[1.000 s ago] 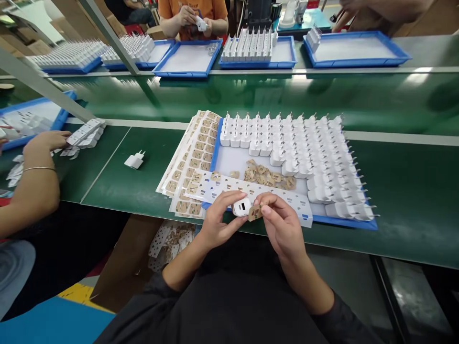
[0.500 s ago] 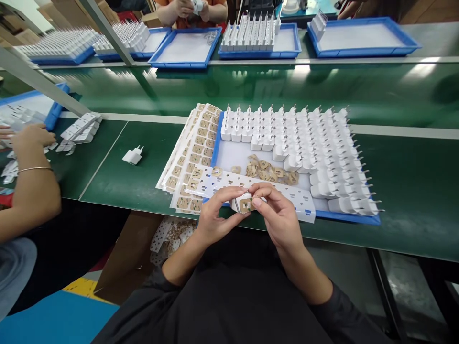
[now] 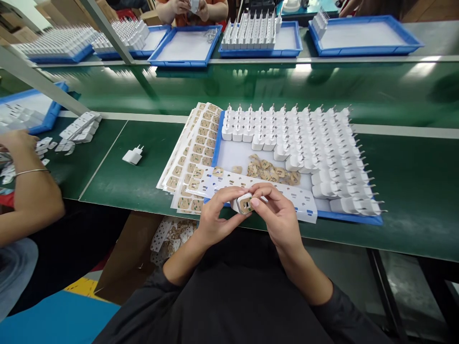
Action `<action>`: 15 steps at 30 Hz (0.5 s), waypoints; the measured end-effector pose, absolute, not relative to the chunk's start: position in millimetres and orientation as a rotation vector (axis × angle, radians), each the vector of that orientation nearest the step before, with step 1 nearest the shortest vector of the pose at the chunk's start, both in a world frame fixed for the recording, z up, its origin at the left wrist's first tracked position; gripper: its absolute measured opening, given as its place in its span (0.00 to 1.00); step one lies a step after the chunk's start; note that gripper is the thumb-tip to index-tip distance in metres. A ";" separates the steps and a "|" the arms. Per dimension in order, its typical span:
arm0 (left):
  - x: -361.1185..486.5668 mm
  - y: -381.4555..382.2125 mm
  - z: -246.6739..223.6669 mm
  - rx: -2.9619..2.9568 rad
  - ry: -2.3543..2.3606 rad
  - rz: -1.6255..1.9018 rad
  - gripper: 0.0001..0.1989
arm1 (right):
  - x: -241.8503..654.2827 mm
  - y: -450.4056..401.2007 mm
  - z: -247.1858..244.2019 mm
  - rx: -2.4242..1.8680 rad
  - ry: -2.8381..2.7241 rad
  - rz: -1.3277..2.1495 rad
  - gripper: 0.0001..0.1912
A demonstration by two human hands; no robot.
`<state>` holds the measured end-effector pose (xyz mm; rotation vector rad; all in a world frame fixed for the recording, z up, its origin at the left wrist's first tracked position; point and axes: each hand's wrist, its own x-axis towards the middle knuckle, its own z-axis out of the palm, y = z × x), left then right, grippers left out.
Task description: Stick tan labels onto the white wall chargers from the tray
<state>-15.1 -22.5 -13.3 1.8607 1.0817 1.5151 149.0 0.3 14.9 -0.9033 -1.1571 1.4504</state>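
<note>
Between my hands, over the near edge of the blue tray (image 3: 216,143), is a white plug adapter (image 3: 235,206). My left hand (image 3: 217,212) is closed around its left side. A tan sticker (image 3: 245,204) with a dark slot covers the adapter's face towards me. My right hand (image 3: 278,215) pinches the sticker's right edge with thumb and forefinger against the adapter. Just beyond my hands lies a mostly bare white backing strip (image 3: 301,203). Behind it, loose tan pieces (image 3: 267,170) are heaped in the tray, beside rows of white plug adapters (image 3: 308,138) with pins up.
Sticker sheets (image 3: 195,155) overlap the tray's left side. A single plug adapter (image 3: 133,155) lies on the green table. At left, a co-worker's arm (image 3: 34,177) reaches among white parts. More blue trays (image 3: 366,50) line the far bench, where another person's hands (image 3: 190,7) hold something white.
The tan sticker now sits flatter and lined up on the adapter's face; before, it stuck out to the right. The co-worker's hand at left has shifted slightly.
</note>
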 end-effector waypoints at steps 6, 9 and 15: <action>-14.1 -22.1 -12.5 1.923 1.103 1.520 0.26 | 144.0 -1.4 15.6 -0.955 -1.152 1.422 0.07; -13.8 -21.5 -11.5 1.947 1.104 1.529 0.26 | 142.5 -2.0 14.6 -0.972 -1.157 1.400 0.07; -13.7 -21.8 -13.7 1.985 1.131 1.565 0.24 | 138.5 -4.0 13.6 -1.024 -1.215 1.303 0.08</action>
